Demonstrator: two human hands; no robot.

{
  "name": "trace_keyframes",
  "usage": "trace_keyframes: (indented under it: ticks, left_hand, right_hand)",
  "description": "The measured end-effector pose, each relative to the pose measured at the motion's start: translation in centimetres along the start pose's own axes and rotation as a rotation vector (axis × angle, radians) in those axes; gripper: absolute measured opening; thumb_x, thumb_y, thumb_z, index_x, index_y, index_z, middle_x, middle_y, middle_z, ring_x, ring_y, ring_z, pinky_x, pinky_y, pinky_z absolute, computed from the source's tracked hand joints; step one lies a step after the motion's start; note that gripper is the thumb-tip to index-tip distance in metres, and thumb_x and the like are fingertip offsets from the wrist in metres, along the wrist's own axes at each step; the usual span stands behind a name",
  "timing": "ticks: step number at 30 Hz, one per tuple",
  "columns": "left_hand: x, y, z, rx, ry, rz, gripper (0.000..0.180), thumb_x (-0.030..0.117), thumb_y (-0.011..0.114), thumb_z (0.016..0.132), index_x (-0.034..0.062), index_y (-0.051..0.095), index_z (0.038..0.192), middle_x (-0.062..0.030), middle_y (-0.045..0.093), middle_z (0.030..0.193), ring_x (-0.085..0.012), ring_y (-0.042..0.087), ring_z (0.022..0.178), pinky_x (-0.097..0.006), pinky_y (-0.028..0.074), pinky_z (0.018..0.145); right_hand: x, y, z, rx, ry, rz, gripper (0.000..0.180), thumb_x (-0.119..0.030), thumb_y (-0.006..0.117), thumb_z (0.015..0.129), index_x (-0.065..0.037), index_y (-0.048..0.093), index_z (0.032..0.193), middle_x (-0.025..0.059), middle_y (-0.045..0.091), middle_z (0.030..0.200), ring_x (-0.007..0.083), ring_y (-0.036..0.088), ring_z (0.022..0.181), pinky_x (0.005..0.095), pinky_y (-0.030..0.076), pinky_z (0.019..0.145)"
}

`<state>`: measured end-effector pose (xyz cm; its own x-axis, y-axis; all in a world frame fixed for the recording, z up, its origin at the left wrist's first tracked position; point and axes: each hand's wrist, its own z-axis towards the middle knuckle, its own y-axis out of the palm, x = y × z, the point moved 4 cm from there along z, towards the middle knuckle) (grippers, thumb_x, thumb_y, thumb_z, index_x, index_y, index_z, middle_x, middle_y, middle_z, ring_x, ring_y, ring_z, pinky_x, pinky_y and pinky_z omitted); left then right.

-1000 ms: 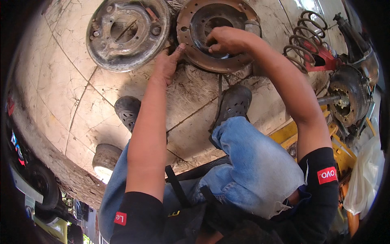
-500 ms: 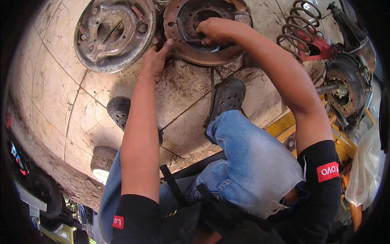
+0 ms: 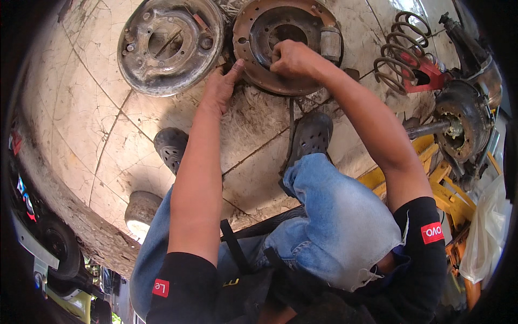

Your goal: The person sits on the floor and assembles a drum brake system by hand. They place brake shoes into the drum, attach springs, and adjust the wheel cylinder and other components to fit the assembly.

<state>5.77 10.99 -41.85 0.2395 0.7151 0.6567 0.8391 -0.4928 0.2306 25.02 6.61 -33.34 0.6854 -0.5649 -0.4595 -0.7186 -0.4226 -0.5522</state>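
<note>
Right hand (image 3: 288,56) fingers pinched on something unclear inside the far rusty brake plate (image 3: 259,81); left hand (image 3: 221,86) fingers flat, steadying its rim. Fitting step; next needs firm bracing.

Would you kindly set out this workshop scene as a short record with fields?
Setting: cracked tiled floor, person crouching
Left hand: fingertips on the near rim of the rusty brake backing plate
Right hand: curled, resting on that plate's inner face; what it grips is hidden
Beside it: a second, greyer backing plate to the left
Right side: coil spring, axle hub
Footwear: dark clogs
</note>
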Motion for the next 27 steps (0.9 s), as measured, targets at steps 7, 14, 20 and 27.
trace_keyframes:
  ticks: [7,14,20,27]
  left_hand:
    - [0.8,0.4,-0.7,0.000,-0.027,0.101,0.081,0.052,0.071,0.083,-0.0048,0.046,0.134,-0.0166,0.056,0.127,-0.0257,0.052,0.116,-0.036,0.040,0.100]
    - [1.2,-1.0,-0.9,0.114,-0.001,0.407,0.078,0.056,0.063,0.087,-0.0029,0.047,0.135,-0.0209,0.056,0.129,-0.0303,0.052,0.120,-0.037,0.040,0.100]
    - [11.5,1.0,-3.5,0.335,0.221,0.788,0.044,0.043,0.065,0.088,0.0037,0.070,0.107,-0.0137,0.071,0.088,-0.0267,0.068,0.087,-0.037,0.051,0.076]
    - [14.4,-2.4,3.5,0.550,0.177,1.238,0.038,0.041,0.063,0.085,0.0059,0.074,0.096,-0.0211,0.069,0.095,-0.0347,0.067,0.094,-0.042,0.051,0.083]
  right_hand:
    - [-0.6,0.7,-0.6,0.222,-0.013,-0.136,0.033,-0.014,0.059,0.077,0.001,0.057,0.106,0.0287,0.065,0.096,0.0429,0.063,0.093,0.0491,0.050,0.083]
    - [0.9,-1.7,-2.8,0.491,-0.159,0.025,0.040,-0.016,0.057,0.086,-0.005,0.048,0.123,0.0254,0.062,0.110,0.0416,0.059,0.104,0.0489,0.046,0.088]
    - [4.8,-2.0,-5.4,0.647,-0.106,0.108,0.040,-0.018,0.059,0.088,-0.007,0.054,0.125,0.0217,0.064,0.103,0.0404,0.060,0.097,0.0467,0.048,0.084]
    - [6.1,-5.6,-8.3,0.811,-0.032,0.285,0.037,-0.023,0.062,0.087,-0.012,0.058,0.122,0.0174,0.066,0.085,0.0344,0.062,0.073,0.0413,0.049,0.068]
